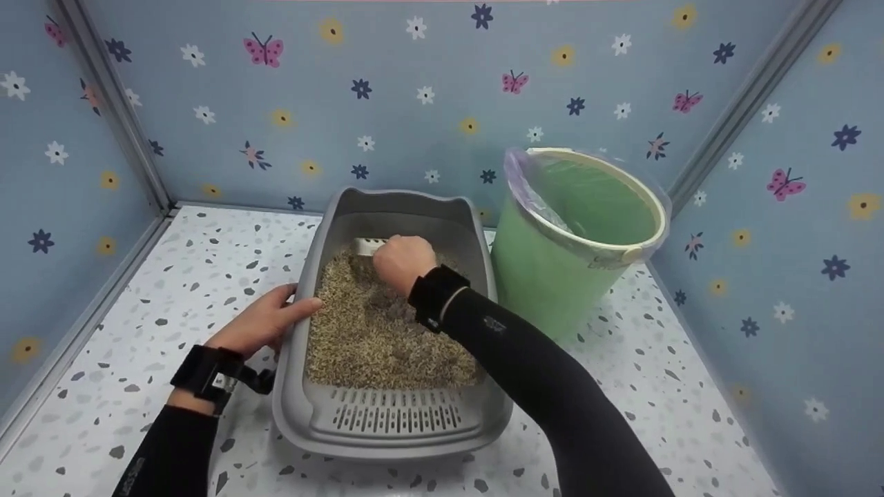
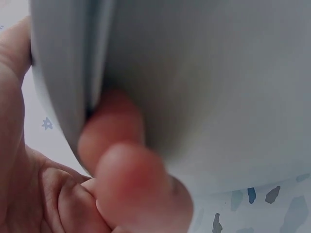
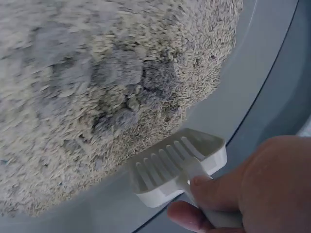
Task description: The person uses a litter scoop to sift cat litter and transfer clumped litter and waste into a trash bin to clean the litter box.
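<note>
A grey litter box (image 1: 397,445) holds tan pellet litter (image 1: 359,338) with darker grey clumps (image 3: 112,77) in it. My right hand (image 1: 406,262) grips the handle of a white slotted litter scoop (image 3: 165,165) near the box's far end. The scoop's head lies against the far inner wall at the edge of the litter. On the left side of the box, my left hand (image 1: 266,321) holds the rim, thumb over the top. In the left wrist view its fingers (image 2: 129,179) curl under the rim's outer edge.
A green trash bin (image 1: 552,276) lined with a translucent purple bag (image 1: 528,186) stands right of the box, close to its side. Flower-patterned panels (image 1: 414,124) enclose the back and sides. The speckled white surface (image 1: 173,297) lies under everything.
</note>
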